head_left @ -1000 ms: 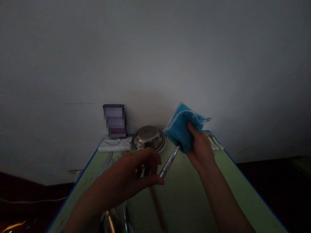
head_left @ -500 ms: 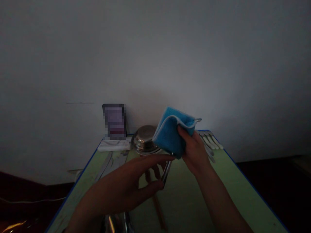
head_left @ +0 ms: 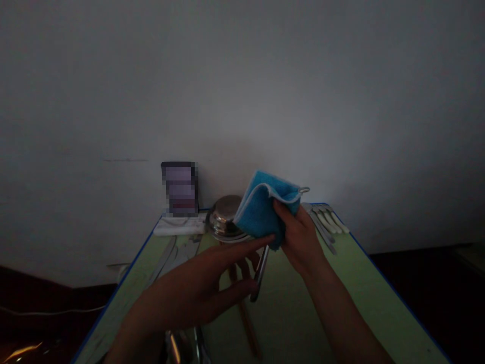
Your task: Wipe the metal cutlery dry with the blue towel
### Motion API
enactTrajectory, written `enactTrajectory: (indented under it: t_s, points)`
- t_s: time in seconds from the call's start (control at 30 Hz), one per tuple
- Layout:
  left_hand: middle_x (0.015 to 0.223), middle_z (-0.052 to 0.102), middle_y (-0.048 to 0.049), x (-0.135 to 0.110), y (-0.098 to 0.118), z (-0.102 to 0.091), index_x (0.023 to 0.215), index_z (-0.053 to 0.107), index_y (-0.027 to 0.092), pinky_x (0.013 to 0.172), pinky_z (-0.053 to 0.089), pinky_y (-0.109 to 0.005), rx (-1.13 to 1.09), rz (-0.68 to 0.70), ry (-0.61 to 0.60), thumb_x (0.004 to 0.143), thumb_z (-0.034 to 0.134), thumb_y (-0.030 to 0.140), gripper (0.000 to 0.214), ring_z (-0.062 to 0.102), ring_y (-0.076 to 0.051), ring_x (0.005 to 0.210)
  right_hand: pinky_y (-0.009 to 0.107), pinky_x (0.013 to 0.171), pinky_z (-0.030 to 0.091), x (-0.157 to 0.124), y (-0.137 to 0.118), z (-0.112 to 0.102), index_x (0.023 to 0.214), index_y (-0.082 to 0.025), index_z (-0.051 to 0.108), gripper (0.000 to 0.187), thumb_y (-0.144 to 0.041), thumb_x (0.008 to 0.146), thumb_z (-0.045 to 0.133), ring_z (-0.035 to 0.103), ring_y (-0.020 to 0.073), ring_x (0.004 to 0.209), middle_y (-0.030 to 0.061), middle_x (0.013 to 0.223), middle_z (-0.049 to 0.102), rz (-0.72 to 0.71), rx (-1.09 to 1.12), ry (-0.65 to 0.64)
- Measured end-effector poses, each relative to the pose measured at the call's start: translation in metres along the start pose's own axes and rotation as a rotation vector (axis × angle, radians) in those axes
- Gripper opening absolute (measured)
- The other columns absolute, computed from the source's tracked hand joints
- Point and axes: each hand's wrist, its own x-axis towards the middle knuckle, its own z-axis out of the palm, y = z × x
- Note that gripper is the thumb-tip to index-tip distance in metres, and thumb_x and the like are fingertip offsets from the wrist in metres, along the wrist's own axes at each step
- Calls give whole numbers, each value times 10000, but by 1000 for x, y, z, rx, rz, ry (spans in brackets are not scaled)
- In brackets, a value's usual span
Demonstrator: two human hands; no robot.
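My right hand (head_left: 301, 240) is closed on a folded blue cloth (head_left: 261, 207) with pale edging and a small loop. Below the cloth a slim metal utensil handle (head_left: 259, 278) sticks out at a slant; the cloth covers its upper end, so I cannot tell its kind. My left hand (head_left: 204, 283) grips this handle between thumb and bent fingers, while its index finger stretches along the cloth's lower edge. Both hands are raised above the light green table (head_left: 303, 313).
An upturned metal bowl (head_left: 227, 215) stands at the back, beside a propped-up screen (head_left: 182, 187) and a white slab (head_left: 180, 226). White-handled forks (head_left: 329, 220) lie back right, flat cutlery (head_left: 166, 258) on the left. A brown stick (head_left: 246, 323) and shiny metalware (head_left: 185, 346) are nearer.
The cloth and my right hand have shifted slightly left. More of the metal handle now shows under the cloth, its lower end reaching past my left thumb.
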Motion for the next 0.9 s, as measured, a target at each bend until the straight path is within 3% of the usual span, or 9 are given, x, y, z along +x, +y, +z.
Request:
enactTrajectory:
  t_s: [0.17, 0.33, 0.47, 0.7, 0.9]
  points:
    - [1037, 606, 34, -2, -4, 1, 1368, 237, 392, 818, 467, -256, -111, 49, 11, 880, 510, 226, 583, 579, -110, 873, 359, 873, 478, -1, -6, 3, 1034, -246, 630, 318, -345, 732, 639, 615, 194, 980, -10, 985, 695, 110, 121, 6]
    - [1025, 602, 43, 0, -5, 1, 1371, 192, 413, 803, 475, -265, -135, 29, -22, 820, 597, 182, 722, 581, -115, 867, 320, 892, 461, -1, -6, 4, 1007, -220, 635, 322, -262, 692, 687, 627, 167, 941, -10, 954, 701, 42, 108, -47]
    - [979, 600, 40, 1, -8, 2, 1376, 181, 414, 775, 479, -270, -103, 4, -17, 791, 609, 129, 779, 581, -120, 837, 340, 903, 461, 2, -3, 3, 969, -220, 649, 272, -310, 713, 664, 626, 172, 957, -3, 958, 704, 43, 103, -12]
    - [997, 589, 18, -9, -17, -8, 1373, 225, 374, 775, 477, -234, -48, 53, 96, 869, 491, 150, 613, 576, -102, 841, 355, 855, 501, 9, -13, -11, 947, -218, 648, 285, -357, 699, 672, 645, 190, 935, 14, 981, 705, 33, 54, 80]
    - [938, 596, 46, -7, -15, -9, 1290, 372, 373, 751, 479, -203, -41, 76, 86, 824, 582, 165, 551, 573, -96, 817, 352, 842, 510, 11, -17, -13, 934, -218, 646, 249, -347, 721, 651, 646, 191, 946, 21, 958, 711, -44, 40, 99]
